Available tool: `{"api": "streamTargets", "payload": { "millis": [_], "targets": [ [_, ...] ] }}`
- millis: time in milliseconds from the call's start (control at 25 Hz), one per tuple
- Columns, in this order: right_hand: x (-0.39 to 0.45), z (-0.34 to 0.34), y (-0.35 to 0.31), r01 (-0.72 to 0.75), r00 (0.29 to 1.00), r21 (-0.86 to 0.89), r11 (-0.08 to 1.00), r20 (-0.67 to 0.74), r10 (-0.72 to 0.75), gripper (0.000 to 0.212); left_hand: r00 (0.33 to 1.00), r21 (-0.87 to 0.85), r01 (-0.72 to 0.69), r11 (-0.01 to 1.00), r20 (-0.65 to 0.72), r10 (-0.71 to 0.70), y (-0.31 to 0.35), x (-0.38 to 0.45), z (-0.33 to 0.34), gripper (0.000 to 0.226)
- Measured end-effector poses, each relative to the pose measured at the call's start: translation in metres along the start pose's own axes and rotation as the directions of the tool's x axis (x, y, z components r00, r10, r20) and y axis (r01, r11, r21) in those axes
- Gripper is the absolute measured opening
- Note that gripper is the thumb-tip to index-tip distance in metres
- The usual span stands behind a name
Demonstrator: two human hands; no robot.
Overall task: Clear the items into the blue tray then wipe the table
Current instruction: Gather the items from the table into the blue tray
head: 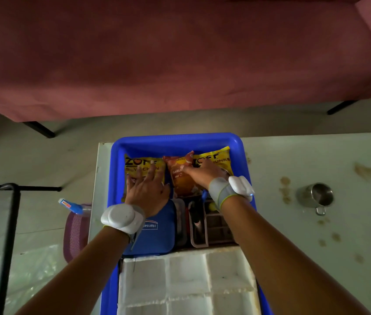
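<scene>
Now your left hand point(148, 189) and right hand point(202, 176) press flat, fingers straight, on 3 light, crinkly, slippery snack packets point(181, 176) in the blue tray point(175, 139); grip packet edges.

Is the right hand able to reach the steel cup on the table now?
Probably yes. The steel cup stands alone on the stained table, right of the blue tray; nothing lies between it and the right hand.

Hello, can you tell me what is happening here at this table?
A person is packing things into a blue tray. The left hand rests flat on a yellow snack packet, and the right hand presses an orange packet beside it. A steel cup is outside the tray on the table, which has brown stains.
</scene>
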State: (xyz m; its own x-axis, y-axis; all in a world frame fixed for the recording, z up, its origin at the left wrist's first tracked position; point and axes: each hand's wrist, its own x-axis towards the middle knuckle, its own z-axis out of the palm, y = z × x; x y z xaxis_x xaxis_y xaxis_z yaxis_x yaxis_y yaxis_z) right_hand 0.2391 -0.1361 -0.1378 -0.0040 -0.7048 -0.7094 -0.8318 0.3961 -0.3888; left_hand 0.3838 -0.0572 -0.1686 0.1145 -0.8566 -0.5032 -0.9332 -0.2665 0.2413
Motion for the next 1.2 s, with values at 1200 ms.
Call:
{"api": "streamTargets", "payload": {
  "millis": [1200],
  "targets": [
    [-0.051,-0.164,0.434,-0.096,0.859,-0.167,0.981,-0.512,-0.003,0.029,0.911,0.23,-0.399,0.888,-0.011,0.413,0.391,0.012,0.133,0.072]
  ]
}}
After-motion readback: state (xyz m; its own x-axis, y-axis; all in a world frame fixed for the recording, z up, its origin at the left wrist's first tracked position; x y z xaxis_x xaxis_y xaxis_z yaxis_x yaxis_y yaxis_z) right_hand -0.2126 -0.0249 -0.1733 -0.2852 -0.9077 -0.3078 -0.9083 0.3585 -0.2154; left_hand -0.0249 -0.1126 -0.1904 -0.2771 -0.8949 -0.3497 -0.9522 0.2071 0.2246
